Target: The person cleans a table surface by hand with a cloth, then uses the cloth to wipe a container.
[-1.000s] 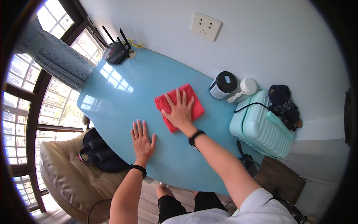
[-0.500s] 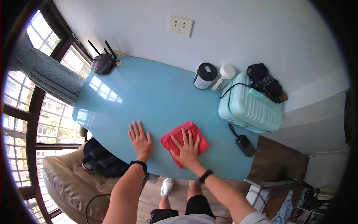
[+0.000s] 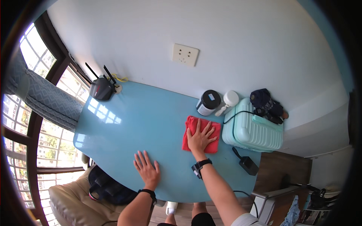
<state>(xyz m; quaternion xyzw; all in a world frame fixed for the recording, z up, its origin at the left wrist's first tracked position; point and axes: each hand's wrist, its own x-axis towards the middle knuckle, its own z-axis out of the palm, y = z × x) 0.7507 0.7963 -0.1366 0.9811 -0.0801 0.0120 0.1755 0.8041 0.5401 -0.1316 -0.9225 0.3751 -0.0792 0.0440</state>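
Note:
A folded red cloth (image 3: 210, 145) lies on the light blue tabletop (image 3: 147, 116), just left of a mint green ribbed case. My right hand (image 3: 200, 140) rests flat on the cloth with its fingers spread, pressing it to the table and not gripping it. Nearer the front edge, my left hand (image 3: 148, 173) lies palm down on the bare table. Its fingers are stretched out and nothing is under it that I can see. Each wrist wears a black band.
Along the wall stand a black router (image 3: 102, 89), a black-lidded canister (image 3: 208, 102) and a white round-headed item (image 3: 230, 99). A dark folded item (image 3: 267, 102) tops the mint case (image 3: 249, 130). A black adapter (image 3: 248, 165) sits at the right edge; a beige armchair (image 3: 71, 196) stands lower left.
My right hand has slid the red cloth away from me and to the right, close to the mint case. My left hand stays flat near the front edge. The view has tilted up.

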